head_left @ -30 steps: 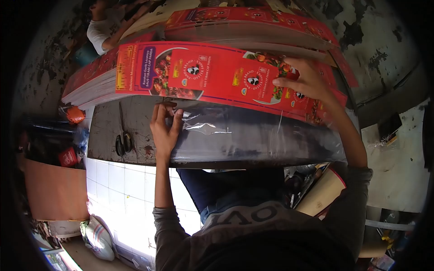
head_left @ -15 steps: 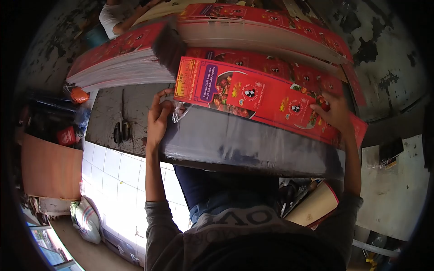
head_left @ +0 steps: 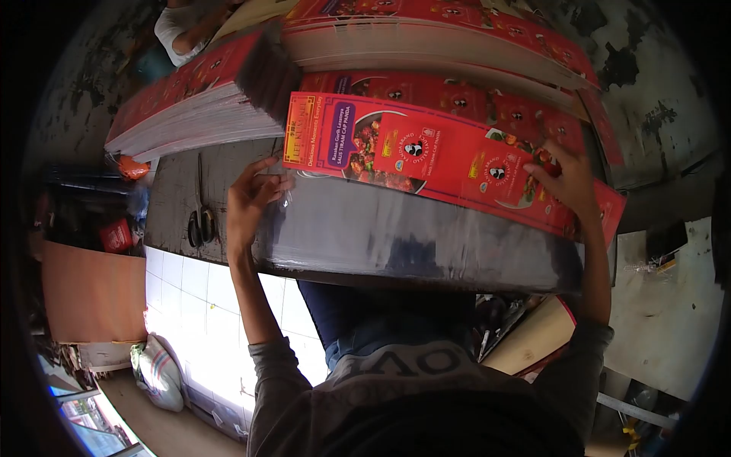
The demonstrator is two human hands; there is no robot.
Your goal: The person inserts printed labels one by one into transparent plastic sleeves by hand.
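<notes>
A long red printed strip [head_left: 457,164] with panda logos and food pictures lies slanted in front of me, over clear plastic film [head_left: 358,221] spread on the dark worktop. My right hand [head_left: 567,183] grips the strip near its right end, thumb on the printed face and fingers at the upper edge. Just beyond the strip's left end, my left hand [head_left: 255,194] has its fingers bent together at a shiny bit of the film. What exactly sits between those fingertips is partly hidden.
Tall stacks of red printed strips stand at the back left [head_left: 190,99] and along the back [head_left: 434,46]. Black-handled scissors [head_left: 201,225] lie on the worktop [head_left: 167,206] at left. Another person's arm [head_left: 183,34] shows at the top left.
My left hand has moved left and slightly down, away from the strip's end. The strip has shifted slightly in view, with my right hand still on it.
</notes>
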